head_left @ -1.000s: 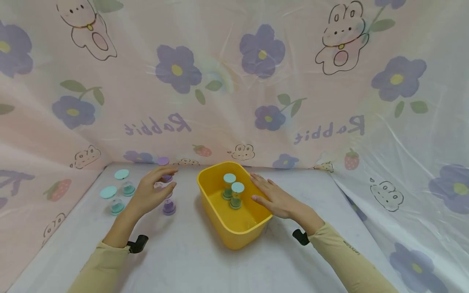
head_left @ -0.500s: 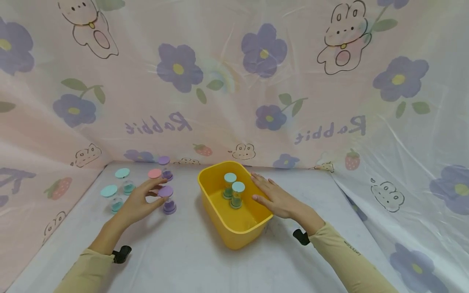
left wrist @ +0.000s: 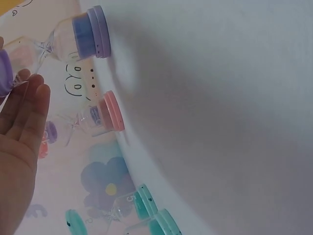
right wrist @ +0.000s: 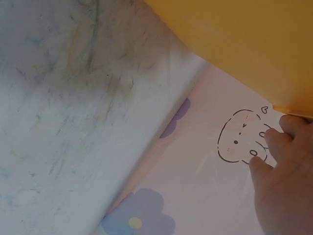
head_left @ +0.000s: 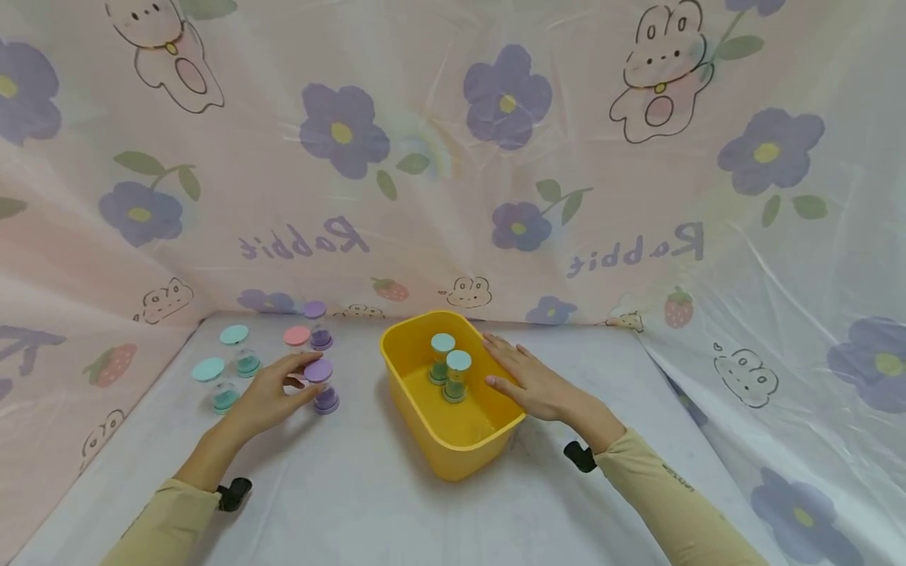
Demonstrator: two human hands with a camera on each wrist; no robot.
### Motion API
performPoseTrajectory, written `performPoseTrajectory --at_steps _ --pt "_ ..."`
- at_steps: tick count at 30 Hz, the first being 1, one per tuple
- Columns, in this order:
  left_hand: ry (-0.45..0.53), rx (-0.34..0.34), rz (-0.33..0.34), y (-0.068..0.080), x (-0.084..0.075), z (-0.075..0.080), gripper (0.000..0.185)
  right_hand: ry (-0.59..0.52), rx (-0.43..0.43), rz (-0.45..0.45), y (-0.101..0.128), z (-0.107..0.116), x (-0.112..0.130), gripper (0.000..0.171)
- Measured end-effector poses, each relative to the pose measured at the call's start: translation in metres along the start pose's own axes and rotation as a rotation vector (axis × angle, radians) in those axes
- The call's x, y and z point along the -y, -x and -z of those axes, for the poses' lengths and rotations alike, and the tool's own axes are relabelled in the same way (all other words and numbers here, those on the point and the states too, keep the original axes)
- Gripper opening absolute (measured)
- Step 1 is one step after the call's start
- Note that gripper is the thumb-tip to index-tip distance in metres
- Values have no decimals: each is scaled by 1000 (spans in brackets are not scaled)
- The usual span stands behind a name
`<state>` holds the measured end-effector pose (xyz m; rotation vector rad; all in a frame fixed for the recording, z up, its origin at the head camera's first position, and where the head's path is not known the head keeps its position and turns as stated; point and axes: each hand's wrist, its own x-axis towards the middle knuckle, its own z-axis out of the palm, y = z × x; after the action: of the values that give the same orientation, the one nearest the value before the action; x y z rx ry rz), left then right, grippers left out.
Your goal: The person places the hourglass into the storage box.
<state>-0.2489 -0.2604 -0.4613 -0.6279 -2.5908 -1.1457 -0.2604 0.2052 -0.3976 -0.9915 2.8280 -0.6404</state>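
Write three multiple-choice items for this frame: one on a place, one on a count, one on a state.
1. Where does the right hand rest?
A. On the yellow bin's right rim
B. Flat on the table
C. On a teal sand timer

2. How many sand timers stand inside the bin?
A. None
B. Two
C. Five

3. How is the left hand?
A. Clenched in a fist
B. Open, fingers by the purple sand timer
C. Inside the bin

Answers: 1 A, fingers lie over the rim; 2 B, two teal-capped timers show inside; 3 B, fingers extended beside it.
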Motion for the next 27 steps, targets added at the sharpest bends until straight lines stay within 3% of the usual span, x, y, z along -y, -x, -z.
performPoseTrajectory --at_steps 27 --pt "17 -69 -12 3 -6 -6 51 -7 9 -21 -1 0 1 72"
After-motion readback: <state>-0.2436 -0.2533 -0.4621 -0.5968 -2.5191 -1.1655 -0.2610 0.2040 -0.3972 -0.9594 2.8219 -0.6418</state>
